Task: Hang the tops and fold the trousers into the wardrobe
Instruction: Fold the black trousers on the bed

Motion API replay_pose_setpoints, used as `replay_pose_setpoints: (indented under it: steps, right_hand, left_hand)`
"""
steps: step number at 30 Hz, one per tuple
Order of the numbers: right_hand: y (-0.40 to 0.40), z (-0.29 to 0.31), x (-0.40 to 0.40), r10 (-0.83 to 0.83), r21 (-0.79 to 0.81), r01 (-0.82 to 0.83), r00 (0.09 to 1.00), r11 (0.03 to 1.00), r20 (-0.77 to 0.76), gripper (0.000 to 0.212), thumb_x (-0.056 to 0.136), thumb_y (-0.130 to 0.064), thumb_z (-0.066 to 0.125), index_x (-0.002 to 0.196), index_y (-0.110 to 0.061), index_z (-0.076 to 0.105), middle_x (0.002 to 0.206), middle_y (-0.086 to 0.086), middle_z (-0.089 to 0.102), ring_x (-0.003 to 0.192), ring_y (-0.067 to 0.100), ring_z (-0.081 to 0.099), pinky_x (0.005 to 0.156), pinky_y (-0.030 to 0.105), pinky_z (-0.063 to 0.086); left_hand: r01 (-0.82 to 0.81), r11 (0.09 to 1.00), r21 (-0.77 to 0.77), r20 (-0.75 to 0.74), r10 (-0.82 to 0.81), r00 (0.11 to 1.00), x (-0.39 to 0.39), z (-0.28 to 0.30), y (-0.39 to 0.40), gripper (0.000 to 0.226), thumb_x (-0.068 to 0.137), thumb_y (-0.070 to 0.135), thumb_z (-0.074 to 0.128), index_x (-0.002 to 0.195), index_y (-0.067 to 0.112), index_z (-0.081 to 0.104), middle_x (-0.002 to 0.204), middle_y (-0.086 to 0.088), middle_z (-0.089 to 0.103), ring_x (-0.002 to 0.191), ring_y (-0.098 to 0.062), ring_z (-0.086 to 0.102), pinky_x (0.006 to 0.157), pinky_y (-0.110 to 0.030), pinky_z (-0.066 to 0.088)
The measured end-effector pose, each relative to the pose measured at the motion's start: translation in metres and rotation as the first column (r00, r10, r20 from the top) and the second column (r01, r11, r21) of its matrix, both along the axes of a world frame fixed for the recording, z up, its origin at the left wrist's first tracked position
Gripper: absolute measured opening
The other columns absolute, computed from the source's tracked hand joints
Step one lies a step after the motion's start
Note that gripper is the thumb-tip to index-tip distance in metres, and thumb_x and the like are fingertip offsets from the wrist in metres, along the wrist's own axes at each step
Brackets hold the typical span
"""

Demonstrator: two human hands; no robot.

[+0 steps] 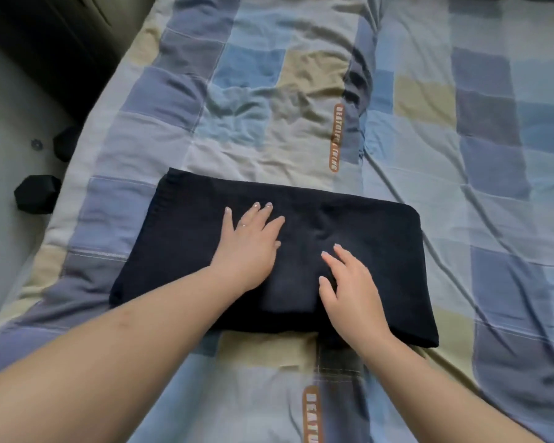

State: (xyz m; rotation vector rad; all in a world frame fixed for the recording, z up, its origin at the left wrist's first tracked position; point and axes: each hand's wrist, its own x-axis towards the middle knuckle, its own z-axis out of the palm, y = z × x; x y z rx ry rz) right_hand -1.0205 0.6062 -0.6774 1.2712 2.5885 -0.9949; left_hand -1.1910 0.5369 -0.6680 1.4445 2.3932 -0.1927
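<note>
Black trousers, folded into a flat rectangle, are laid across the middle of a bed, on a checked duvet cover in blue, grey and beige squares. Long axis of the fold runs left to right, slightly skewed; right end is the rounded fold edge, left end shows the stacked cut edges.

Left hand is pressed flat on the upper centre of the trousers, fingers straight and spread wide, palm down. A ring is seen on one finger. Right hand is rested on the lower centre, just beside the left, fingers straight and loosely spread, palm down. Nothing is gripped by either hand; the two hands are near each other but apart.

Orange printed labels are seen on the cover, one beyond the trousers, one partly visible at the near edge. Two black hexagonal objects are seen on the pale floor left of the bed; type cannot be told. Dark furniture is at top left.
</note>
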Motion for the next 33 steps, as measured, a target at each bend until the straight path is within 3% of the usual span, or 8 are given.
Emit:
replay_pose_setpoints:
  steps: [5,11,16,18,22,25,30,33]
  right_hand:
    - [0.046,-0.049,0.006,0.126,0.168,-0.156,0.976,0.973,0.178,0.056,0.098,-0.038,0.031,0.151,-0.024,0.018,0.16,0.002,0.004,0.148,0.018,0.001,0.117,0.044,0.007]
    - [0.071,-0.114,0.053,0.252,0.248,-0.328,0.923,0.912,0.292,0.076,0.086,-0.07,0.012,0.15,-0.031,0.017,0.16,0.003,0.007,0.148,0.02,0.006,0.116,0.048,-0.003]
    - [0.106,-0.117,0.107,0.117,0.215,-0.207,0.922,0.954,0.37,0.078,0.087,-0.072,0.012,0.151,-0.03,0.003,0.16,0.002,-0.006,0.148,0.019,-0.003,0.116,0.045,0.004]
    - [0.115,-0.108,0.12,-0.045,0.066,0.029,0.965,0.997,0.258,0.08,0.089,-0.066,0.035,0.152,-0.027,0.004,0.16,0.003,-0.001,0.147,0.019,0.005,0.116,0.039,0.014]
    - [0.123,-0.1,0.14,-0.715,-0.5,0.636,0.697,0.587,0.047,0.054,0.084,-0.053,0.058,0.129,-0.022,0.05,0.122,0.003,0.061,0.107,0.017,0.058,0.096,0.038,0.046]
    - [0.11,-0.102,0.15,-0.699,-0.72,0.571,0.695,0.394,0.168,0.038,0.086,-0.055,0.056,0.097,-0.02,0.064,0.093,-0.002,0.071,0.087,0.016,0.066,0.083,0.04,0.053]
    - [0.107,-0.103,0.159,-0.695,-0.877,0.428,0.699,0.219,0.168,0.028,0.091,-0.036,0.057,0.112,-0.018,0.063,0.106,-0.004,0.073,0.1,0.016,0.068,0.096,0.043,0.05]
    - [0.114,-0.091,0.163,-0.717,-0.937,0.315,0.687,0.151,0.115,0.03,0.094,-0.026,0.052,0.122,-0.017,0.06,0.115,0.0,0.07,0.106,0.018,0.066,0.089,0.035,0.053]
  left_hand:
    - [0.051,0.998,0.043,0.018,-0.052,0.998,0.07,-0.056,0.049,0.055,0.101,0.033,0.026,0.152,0.026,0.008,0.161,-0.001,-0.003,0.148,-0.018,-0.007,0.116,-0.051,-0.002]
    - [0.126,0.992,0.015,-0.15,-0.123,0.981,0.036,-0.107,0.001,0.068,0.09,0.059,0.024,0.143,0.02,0.041,0.154,-0.011,0.031,0.143,-0.028,0.028,0.113,-0.05,0.016]
    - [0.051,0.997,-0.055,-0.187,-0.06,0.981,0.021,-0.106,-0.016,0.077,0.092,0.064,0.014,0.144,0.014,0.039,0.153,-0.016,0.03,0.141,-0.033,0.03,0.11,-0.055,0.02]
    - [0.005,0.999,-0.036,-0.167,-0.011,0.986,0.029,-0.099,-0.009,0.072,0.091,0.06,0.022,0.142,0.012,0.041,0.152,-0.017,0.031,0.141,-0.034,0.029,0.109,-0.06,0.02]
    - [0.241,0.961,0.137,-0.115,-0.226,0.967,0.049,-0.085,0.036,0.06,0.086,0.047,0.036,0.138,0.017,0.041,0.15,-0.013,0.037,0.142,-0.027,0.026,0.109,-0.065,0.018]
    - [0.39,0.915,0.105,-0.153,-0.372,0.915,0.057,-0.082,0.093,0.067,0.087,0.056,0.036,0.146,0.023,0.032,0.155,-0.013,0.028,0.145,-0.028,0.02,0.112,-0.062,0.01]
    - [0.07,0.985,-0.155,-0.166,-0.096,0.981,0.041,-0.1,0.13,0.082,0.084,0.074,0.014,0.152,0.031,-0.005,0.16,-0.012,-0.008,0.148,-0.026,-0.008,0.118,-0.049,-0.004]
    - [0.094,0.995,-0.03,-0.174,-0.098,0.98,0.059,-0.095,0.12,0.081,0.087,0.071,0.017,0.152,0.027,-0.001,0.16,-0.013,-0.009,0.148,-0.027,-0.009,0.116,-0.056,-0.004]
